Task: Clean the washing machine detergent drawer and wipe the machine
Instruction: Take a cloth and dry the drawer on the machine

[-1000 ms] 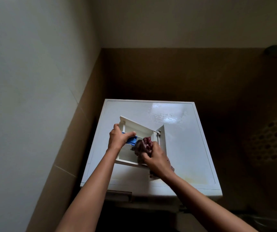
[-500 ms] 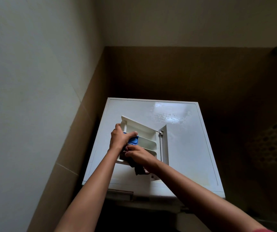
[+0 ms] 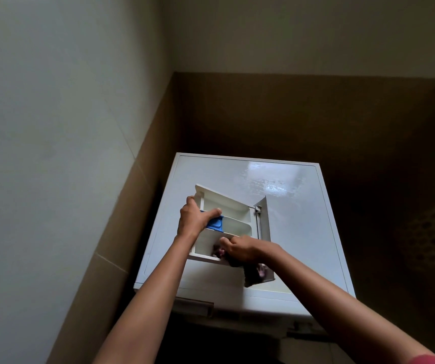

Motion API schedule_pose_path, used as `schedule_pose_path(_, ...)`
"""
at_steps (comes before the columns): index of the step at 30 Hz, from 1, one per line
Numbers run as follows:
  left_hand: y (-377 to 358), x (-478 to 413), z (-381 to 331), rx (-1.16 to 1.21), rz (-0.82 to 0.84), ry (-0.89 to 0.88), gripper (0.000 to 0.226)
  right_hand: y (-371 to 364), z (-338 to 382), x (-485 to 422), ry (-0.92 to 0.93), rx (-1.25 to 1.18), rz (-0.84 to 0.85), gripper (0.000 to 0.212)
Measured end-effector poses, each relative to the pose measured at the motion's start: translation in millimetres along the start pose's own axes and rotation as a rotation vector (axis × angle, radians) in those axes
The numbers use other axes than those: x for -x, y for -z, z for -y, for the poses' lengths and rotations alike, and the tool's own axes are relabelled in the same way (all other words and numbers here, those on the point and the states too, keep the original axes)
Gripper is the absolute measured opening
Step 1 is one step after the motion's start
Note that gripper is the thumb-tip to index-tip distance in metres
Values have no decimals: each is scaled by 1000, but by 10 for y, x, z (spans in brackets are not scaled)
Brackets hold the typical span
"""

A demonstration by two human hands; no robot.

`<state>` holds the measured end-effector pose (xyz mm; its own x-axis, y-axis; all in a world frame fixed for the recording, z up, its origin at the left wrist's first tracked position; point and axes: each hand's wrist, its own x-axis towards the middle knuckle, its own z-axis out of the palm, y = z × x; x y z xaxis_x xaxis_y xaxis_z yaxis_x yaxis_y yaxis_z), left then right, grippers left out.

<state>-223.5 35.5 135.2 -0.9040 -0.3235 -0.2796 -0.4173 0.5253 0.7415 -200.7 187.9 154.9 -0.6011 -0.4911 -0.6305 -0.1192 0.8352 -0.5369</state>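
— Washing machine (image 3: 292, 206): what's over its lid?
— Detergent drawer (image 3: 228, 203), tilted. Left hand (image 3: 194, 219) grips its left wall beside the blue insert (image 3: 216, 225); right hand (image 3: 242, 249) clutches a dark cloth (image 3: 255, 277) in the nearest compartment.

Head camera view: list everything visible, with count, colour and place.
washing machine: one, white, in the corner between the walls
detergent drawer: one, white, removed, over the machine's top
insert: one, blue, in the drawer's left part
cloth: one, dark with pink, in the drawer's nearest compartment, tail over its near edge
walls: two, pale above, brown below, left and behind
left hand: one, holds the drawer's left wall
right hand: one, grips the cloth in the drawer
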Motion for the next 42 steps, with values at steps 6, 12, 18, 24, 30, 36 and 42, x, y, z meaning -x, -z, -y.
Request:
schedule_pose_path(6, -21, 8, 23, 2, -18, 7, 81, -2, 17, 41, 35, -212, 58, 35)
schedule_pose_path(12, -18, 18, 30, 10, -26, 1, 78, -114, 124, 36, 262, -466, 111, 14)
schedule_pose_path(18, -22, 44, 49, 8, -45, -10, 76, -28, 221, 12, 335, -219, 127, 26)
schedule_pose_path(24, -10, 55, 50, -9, -50, 4, 75, 23, 56, -30, 194, -79, 157, 36)
schedule_pose_path(30, 38, 83, 80, 10, -34, 31, 72, 98, -191, -13, 55, 330, 203, 42)
schedule_pose_path(36, 20, 108, 115, 41, -51, 44, 73, -52, -128, -96, 174, 316, 100, 38)
schedule_pose_path(42, 5, 84, 119, 30, -50, 32, 76, -146, 73, -171, 294, 106, 57, 49)
